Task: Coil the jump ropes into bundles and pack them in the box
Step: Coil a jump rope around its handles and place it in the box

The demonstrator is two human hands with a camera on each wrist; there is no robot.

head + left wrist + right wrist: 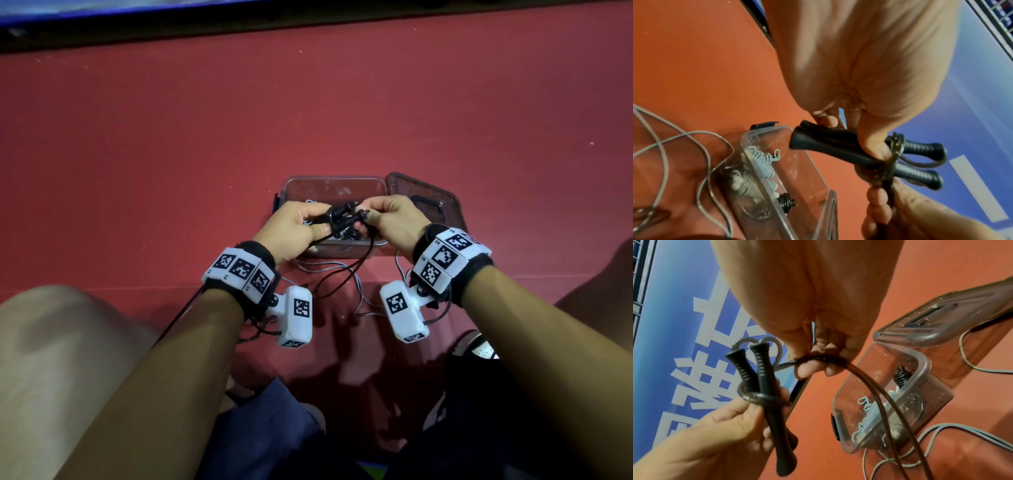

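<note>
The left hand (735, 417) is gripping the two black handles (764, 386) of a jump rope side by side, thumb pressed over them, while the right hand (818, 360) is pinching the dark cord (869, 386) and leading it round the handles, just above the clear box (332, 186) on the red floor (308, 102). To wrap well, the right hand is best keeping the cord taut and laying each turn snug against the first loop, working along the shafts so that nothing slips off the flared ends; the left thumb is serving to pin the turns already laid. The slack is hanging toward the floor in front of the box, so drawing it in steadily should stop it tangling with the grey rope (962, 431) lying loose there. Inside the box a coiled pale grey bundle (760, 160) is lying, and beside it what appears to be a wound black bundle (786, 201), though the walls are blurring it. The box's lid (941, 324) is leaning beside it, off.
</note>
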